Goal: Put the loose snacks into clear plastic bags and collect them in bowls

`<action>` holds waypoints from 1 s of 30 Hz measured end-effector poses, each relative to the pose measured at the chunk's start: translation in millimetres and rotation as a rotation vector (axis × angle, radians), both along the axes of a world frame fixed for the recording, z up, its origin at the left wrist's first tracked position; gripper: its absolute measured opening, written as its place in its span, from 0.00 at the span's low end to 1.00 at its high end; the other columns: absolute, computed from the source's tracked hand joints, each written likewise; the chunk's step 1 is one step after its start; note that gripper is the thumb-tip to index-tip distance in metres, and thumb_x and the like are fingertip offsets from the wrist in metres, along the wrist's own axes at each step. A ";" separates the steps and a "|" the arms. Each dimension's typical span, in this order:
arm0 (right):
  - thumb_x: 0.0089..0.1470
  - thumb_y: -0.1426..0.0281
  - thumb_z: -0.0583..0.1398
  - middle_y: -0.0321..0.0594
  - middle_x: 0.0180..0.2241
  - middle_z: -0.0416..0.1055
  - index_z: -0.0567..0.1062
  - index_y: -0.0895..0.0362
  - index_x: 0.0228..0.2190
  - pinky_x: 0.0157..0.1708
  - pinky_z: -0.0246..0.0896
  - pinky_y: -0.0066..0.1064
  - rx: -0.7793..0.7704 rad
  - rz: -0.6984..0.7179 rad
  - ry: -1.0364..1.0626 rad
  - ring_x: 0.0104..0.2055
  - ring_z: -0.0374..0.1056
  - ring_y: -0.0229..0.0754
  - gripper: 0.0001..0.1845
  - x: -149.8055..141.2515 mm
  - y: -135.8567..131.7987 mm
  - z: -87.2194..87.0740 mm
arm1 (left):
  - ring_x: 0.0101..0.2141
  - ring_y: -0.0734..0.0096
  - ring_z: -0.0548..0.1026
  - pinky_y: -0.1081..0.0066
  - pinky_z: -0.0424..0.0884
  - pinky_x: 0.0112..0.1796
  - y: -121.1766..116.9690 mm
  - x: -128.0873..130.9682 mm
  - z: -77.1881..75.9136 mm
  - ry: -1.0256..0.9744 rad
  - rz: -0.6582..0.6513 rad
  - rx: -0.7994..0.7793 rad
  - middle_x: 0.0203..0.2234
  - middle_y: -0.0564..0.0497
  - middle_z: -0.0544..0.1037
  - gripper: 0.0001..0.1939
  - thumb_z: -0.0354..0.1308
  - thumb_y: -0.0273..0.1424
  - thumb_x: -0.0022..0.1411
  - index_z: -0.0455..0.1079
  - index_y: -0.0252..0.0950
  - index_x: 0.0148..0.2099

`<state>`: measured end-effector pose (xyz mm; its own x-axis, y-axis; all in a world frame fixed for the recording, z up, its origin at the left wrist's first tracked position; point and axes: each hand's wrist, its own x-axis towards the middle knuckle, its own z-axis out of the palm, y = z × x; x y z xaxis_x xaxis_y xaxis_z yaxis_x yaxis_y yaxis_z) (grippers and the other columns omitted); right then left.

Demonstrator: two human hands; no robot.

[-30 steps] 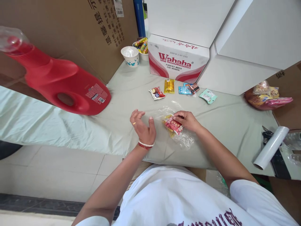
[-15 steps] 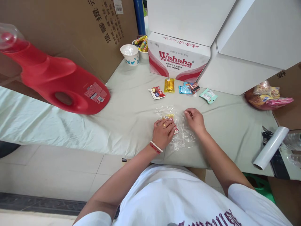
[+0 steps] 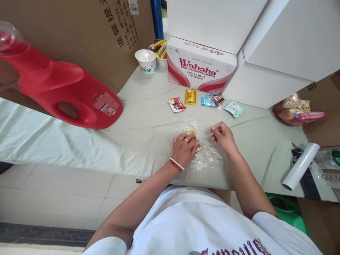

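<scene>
My left hand (image 3: 184, 147) presses down over a red snack packet (image 3: 199, 147), its fingers close together and curved across it. A yellow packet (image 3: 190, 131) shows just beyond the fingertips. Both packets lie on a crumpled sheet of clear plastic wrap (image 3: 204, 161), and my left hand hides much of them. To the right, my right hand (image 3: 223, 136) is closed in a pinch at the wrap's right edge, with thumb and forefinger together. The film is so clear that its edge between the fingers is hard to see.
Beyond the hands lie a red-and-white packet (image 3: 176, 105), a yellow packet, blue packets (image 3: 208, 101) and a green packet (image 3: 233, 108). A Wahaha box (image 3: 200, 67) and paper cups (image 3: 146, 63) stand behind. Left is a red jug (image 3: 79, 95); right, a film roll (image 3: 300, 166).
My left hand has come right and down onto the red packet. My right hand has let go of that packet and moved right, to the wrap's edge.
</scene>
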<state>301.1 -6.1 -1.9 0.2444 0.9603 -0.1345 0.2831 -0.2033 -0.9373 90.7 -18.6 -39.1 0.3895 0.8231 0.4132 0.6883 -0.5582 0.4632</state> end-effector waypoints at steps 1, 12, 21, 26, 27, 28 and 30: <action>0.57 0.48 0.58 0.38 0.34 0.76 0.64 0.51 0.33 0.24 0.59 0.30 0.020 -0.003 -0.065 0.25 0.64 0.38 0.19 -1.4 1.0 2.7 | 0.49 0.57 0.72 0.55 0.62 0.43 1.0 0.3 0.5 0.009 -0.012 -0.008 0.50 0.51 0.82 0.11 0.55 0.35 0.71 0.80 0.44 0.42; 0.52 0.53 0.63 0.34 0.24 0.68 0.69 0.53 0.25 0.27 0.54 0.30 -0.137 0.103 -0.413 0.26 0.61 0.39 0.18 12.2 -15.5 -21.7 | 0.49 0.52 0.71 0.51 0.63 0.44 12.6 -0.7 0.9 0.028 -0.051 -0.078 0.51 0.49 0.82 0.11 0.58 0.32 0.66 0.80 0.45 0.47; 0.57 0.59 0.62 0.43 0.54 0.74 0.66 0.53 0.30 0.35 0.65 0.31 0.180 0.315 0.003 0.36 0.71 0.39 0.12 -46.9 -19.2 1.6 | 0.47 0.50 0.72 0.51 0.67 0.43 13.5 3.8 4.2 0.029 -0.044 -0.148 0.46 0.45 0.83 0.07 0.60 0.30 0.63 0.79 0.41 0.40; 0.64 0.63 0.56 0.47 0.55 0.74 0.67 0.51 0.33 0.54 0.65 0.39 0.336 0.375 -0.225 0.56 0.72 0.46 0.07 -79.5 -30.2 -8.4 | 0.43 0.58 0.76 0.56 0.71 0.49 16.9 -10.8 -5.7 -0.176 -0.073 -0.275 0.35 0.48 0.83 0.06 0.59 0.26 0.55 0.76 0.40 0.35; 0.65 0.62 0.56 0.46 0.55 0.75 0.67 0.50 0.33 0.55 0.65 0.39 0.349 0.380 -0.247 0.57 0.71 0.46 0.08 -82.4 -30.7 -10.1 | 0.43 0.59 0.77 0.57 0.72 0.50 18.4 -16.0 -8.6 -0.227 -0.113 -0.293 0.37 0.49 0.83 0.08 0.57 0.26 0.56 0.77 0.40 0.36; 0.65 0.62 0.56 0.46 0.55 0.75 0.67 0.50 0.32 0.54 0.65 0.39 0.356 0.388 -0.260 0.58 0.71 0.46 0.09 -84.0 -30.6 -11.7 | 0.44 0.60 0.78 0.58 0.72 0.50 19.9 -21.5 -11.5 -0.278 -0.141 -0.310 0.38 0.49 0.84 0.10 0.56 0.26 0.56 0.77 0.41 0.38; 0.64 0.61 0.58 0.44 0.57 0.74 0.67 0.50 0.31 0.53 0.66 0.38 0.356 0.413 -0.287 0.59 0.70 0.46 0.10 -84.2 -29.4 -14.7 | 0.47 0.61 0.78 0.59 0.73 0.51 23.9 -33.0 -16.3 -0.357 -0.146 -0.329 0.43 0.48 0.84 0.16 0.52 0.25 0.57 0.78 0.41 0.42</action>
<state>216.9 -35.5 -16.6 -0.1782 0.9572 0.2282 0.5225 0.2886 -0.8024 57.7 5.3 -55.5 0.3920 0.8796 0.2695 0.3801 -0.4216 0.8233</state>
